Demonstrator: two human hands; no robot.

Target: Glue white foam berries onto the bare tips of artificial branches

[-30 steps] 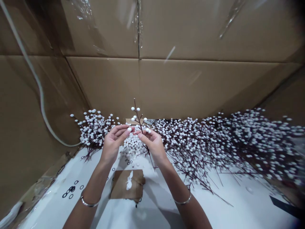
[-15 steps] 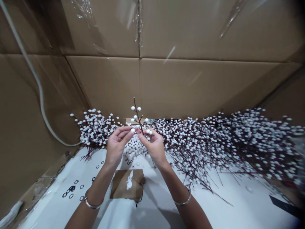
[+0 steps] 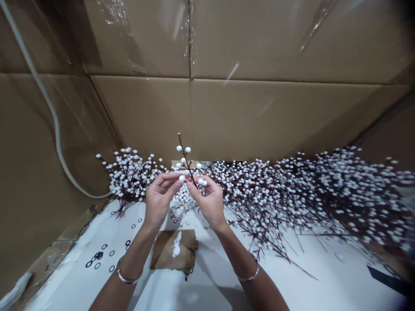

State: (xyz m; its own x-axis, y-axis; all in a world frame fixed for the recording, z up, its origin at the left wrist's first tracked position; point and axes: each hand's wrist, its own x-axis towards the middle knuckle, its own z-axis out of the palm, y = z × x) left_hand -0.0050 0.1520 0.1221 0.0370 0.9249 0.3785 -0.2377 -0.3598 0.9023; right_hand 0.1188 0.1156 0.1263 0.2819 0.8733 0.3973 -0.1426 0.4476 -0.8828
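Between my hands, above the table, stands a dark brown artificial berry stem (image 3: 187, 162) with round white berries. My right hand (image 3: 209, 199) pinches it low on the stalk, with two berries beside the fingers. My left hand (image 3: 161, 196) is closed with a white berry (image 3: 182, 178) at its thumb and fingertips, right against the stem. Whether that berry is fixed to the stem I cannot tell. Behind and below my fingers lies a pile of loose white berries (image 3: 183, 201), partly covered by the hands.
Many finished-looking berry stems (image 3: 266, 185) heap along the right and back; a smaller bunch (image 3: 129, 177) lies left. A cardboard piece (image 3: 165, 255) bears a white smear (image 3: 177, 244). Black rings (image 3: 97, 255) are scattered on the white table (image 3: 81, 285). Cardboard walls (image 3: 246, 116) surround it; a white cable (image 3: 56, 129) hangs left.
The stem has tilted slightly to the left at its top, and the berry at my left fingertips has shifted marginally. Both hands stay in nearly the same place.
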